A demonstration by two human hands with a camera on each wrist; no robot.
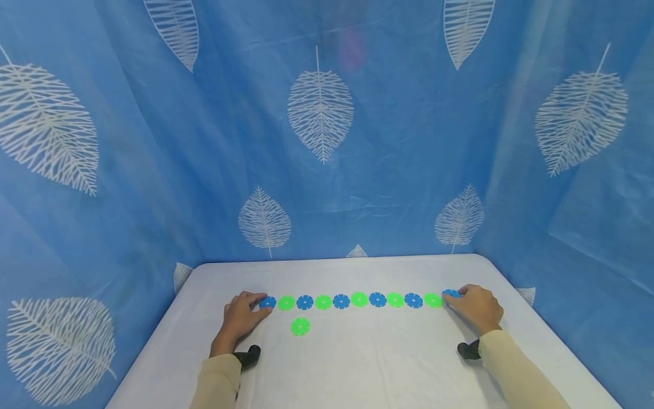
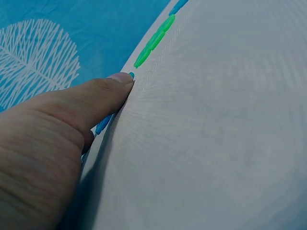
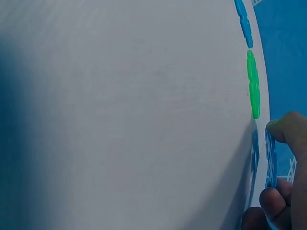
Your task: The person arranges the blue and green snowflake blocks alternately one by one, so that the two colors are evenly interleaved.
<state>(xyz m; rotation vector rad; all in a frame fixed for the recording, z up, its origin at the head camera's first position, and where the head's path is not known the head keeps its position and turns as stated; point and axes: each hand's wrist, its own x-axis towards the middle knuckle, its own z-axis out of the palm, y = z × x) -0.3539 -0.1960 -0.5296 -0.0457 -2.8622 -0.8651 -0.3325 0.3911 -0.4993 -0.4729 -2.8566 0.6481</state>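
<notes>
My left hand [image 1: 241,315] is at the left end of a row of notched plastic discs, its thumb and forefinger on opposite edges of a blue notched disc [image 1: 268,303]. In the left wrist view the thumb [image 2: 108,93] covers part of that disc. At the row's right end my right hand [image 1: 479,307] pinches another blue notched disc [image 3: 271,155] by its edges. This one hovers just above the table with its shadow below, beside a green disc [image 3: 253,85]. Blue and green discs alternate between the hands, such as a blue one [image 1: 341,301] near the middle.
One loose green disc [image 1: 300,326] lies in front of the row, toward the left. The white-covered table [image 1: 388,358] has rounded far corners. Blue curtains with white leaf prints [image 1: 321,111] surround it at the back and sides.
</notes>
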